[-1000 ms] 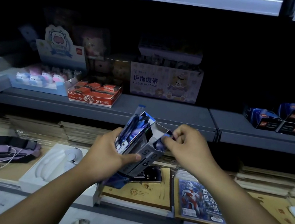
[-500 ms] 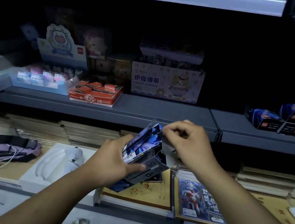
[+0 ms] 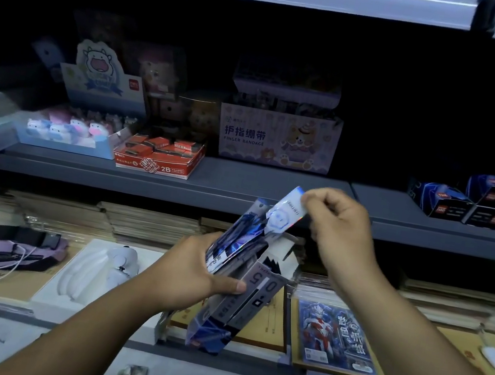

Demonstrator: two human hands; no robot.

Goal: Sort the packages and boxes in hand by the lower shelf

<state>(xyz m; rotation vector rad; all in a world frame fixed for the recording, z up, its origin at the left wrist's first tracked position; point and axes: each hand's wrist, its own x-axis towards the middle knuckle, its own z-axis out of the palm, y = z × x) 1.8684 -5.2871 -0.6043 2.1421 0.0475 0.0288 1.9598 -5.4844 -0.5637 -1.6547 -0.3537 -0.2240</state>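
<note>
Dim shop shelf (image 3: pixel 240 186) behind. Left hand (image 3: pixel 192 271) grips tilted open box (image 3: pixel 243 284), long axis up-right; right hand (image 3: pixel 338 232) fingers pinch flap (image 3: pixel 284 214) at upper end.

glossy cardboard box (image 3: pixel 244 278), holographic foil packet (image 3: pixel 284 213)

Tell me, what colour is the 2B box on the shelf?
Red, with white lettering; the head view shows it.
</note>
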